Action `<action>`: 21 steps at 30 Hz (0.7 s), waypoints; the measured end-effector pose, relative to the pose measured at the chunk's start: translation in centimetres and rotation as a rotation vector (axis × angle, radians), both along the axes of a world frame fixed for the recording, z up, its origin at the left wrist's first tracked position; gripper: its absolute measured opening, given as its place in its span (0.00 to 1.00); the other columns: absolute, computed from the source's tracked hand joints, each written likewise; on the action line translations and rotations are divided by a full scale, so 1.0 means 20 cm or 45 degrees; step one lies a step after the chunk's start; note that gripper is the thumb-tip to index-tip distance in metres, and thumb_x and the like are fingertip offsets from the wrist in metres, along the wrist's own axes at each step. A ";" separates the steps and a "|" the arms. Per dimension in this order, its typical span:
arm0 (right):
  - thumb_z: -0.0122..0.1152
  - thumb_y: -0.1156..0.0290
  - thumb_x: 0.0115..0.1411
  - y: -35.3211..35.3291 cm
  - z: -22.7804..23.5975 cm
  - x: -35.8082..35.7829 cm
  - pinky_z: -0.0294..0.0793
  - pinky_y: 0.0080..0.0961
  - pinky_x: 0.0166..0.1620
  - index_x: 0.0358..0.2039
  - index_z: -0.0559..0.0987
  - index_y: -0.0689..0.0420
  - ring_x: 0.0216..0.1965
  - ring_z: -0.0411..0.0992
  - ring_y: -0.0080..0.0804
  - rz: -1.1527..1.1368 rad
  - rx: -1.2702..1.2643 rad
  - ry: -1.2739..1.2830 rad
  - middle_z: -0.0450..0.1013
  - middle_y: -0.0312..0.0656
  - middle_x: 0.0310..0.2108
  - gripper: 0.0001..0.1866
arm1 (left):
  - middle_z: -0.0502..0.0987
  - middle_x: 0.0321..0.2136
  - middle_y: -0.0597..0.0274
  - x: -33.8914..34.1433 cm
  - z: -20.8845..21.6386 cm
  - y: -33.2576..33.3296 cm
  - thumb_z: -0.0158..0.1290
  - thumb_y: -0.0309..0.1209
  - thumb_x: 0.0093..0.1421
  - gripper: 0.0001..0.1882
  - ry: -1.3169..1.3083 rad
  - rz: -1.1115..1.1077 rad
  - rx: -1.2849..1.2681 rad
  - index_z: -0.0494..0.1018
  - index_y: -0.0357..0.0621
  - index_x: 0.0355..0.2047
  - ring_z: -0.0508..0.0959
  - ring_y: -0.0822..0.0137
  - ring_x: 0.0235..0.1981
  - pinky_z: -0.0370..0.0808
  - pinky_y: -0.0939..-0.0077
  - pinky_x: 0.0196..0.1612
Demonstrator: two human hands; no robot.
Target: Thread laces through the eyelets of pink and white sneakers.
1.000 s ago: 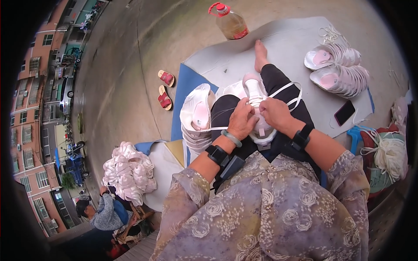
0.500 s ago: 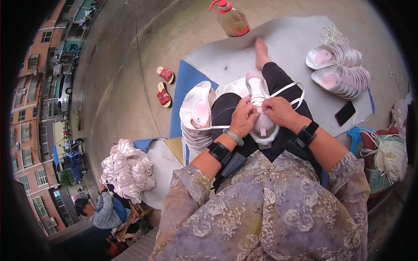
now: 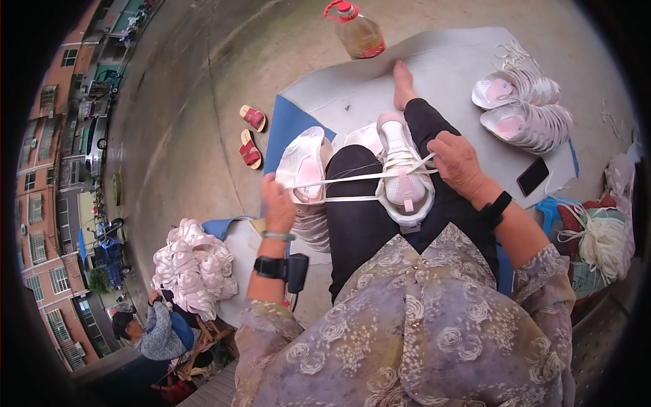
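- On the person's lap lies a white-and-pink shoe (image 3: 401,169), its laces (image 3: 352,180) stretched sideways.
- Left hand (image 3: 278,203) is closed on the lace ends, out to the left.
- Right hand (image 3: 458,163) touches the shoe's right side, fingers curled on the lace.
- Shoe stacks (image 3: 522,108) and a phone (image 3: 533,176) lie on the mat (image 3: 447,61).

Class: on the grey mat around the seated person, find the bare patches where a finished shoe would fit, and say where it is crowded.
Bare grey mat lies between the bare foot, the oil bottle and the stacked shoe uppers. A smaller patch sits between the leg and the dark phone. Crowded: the lap, where left hand and right hand stretch laces across the white shoe.
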State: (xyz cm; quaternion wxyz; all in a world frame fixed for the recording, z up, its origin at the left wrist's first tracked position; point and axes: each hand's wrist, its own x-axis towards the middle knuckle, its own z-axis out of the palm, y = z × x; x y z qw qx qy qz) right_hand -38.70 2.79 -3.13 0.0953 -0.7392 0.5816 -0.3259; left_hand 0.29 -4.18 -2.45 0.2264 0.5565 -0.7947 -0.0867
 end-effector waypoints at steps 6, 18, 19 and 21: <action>0.51 0.77 0.47 0.00 -0.03 0.12 0.67 0.29 0.34 0.32 0.70 0.58 0.31 0.68 0.41 -0.108 0.020 -0.361 0.67 0.43 0.28 0.09 | 0.69 0.39 0.47 0.05 0.09 0.05 0.47 0.25 0.46 0.07 -0.667 0.193 0.034 0.66 0.36 0.28 0.69 0.47 0.41 0.66 0.58 0.43; 0.52 0.74 0.53 -0.04 -0.05 0.12 0.67 0.19 0.31 0.33 0.74 0.62 0.26 0.67 0.23 -0.087 0.472 -0.997 0.70 0.39 0.26 0.08 | 0.70 0.38 0.59 -0.78 0.07 0.09 0.53 0.29 0.43 0.06 -0.255 -0.768 0.006 0.70 0.43 0.24 0.68 0.57 0.39 0.62 0.62 0.40; 0.52 0.74 0.53 -0.05 -0.05 0.13 0.67 0.18 0.30 0.33 0.74 0.62 0.24 0.66 0.22 -0.070 0.449 -0.993 0.70 0.37 0.25 0.08 | 0.70 0.36 0.60 -0.78 0.07 0.09 0.52 0.28 0.44 0.05 -0.283 -0.783 0.017 0.70 0.43 0.22 0.68 0.59 0.37 0.62 0.63 0.39; 0.52 0.74 0.53 -0.06 -0.04 0.12 0.66 0.17 0.29 0.33 0.74 0.62 0.24 0.65 0.20 -0.082 0.522 -1.071 0.69 0.35 0.24 0.07 | 0.69 0.32 0.61 -0.77 0.05 0.08 0.51 0.27 0.43 0.04 -0.273 -0.763 -0.007 0.69 0.44 0.21 0.67 0.60 0.35 0.61 0.64 0.37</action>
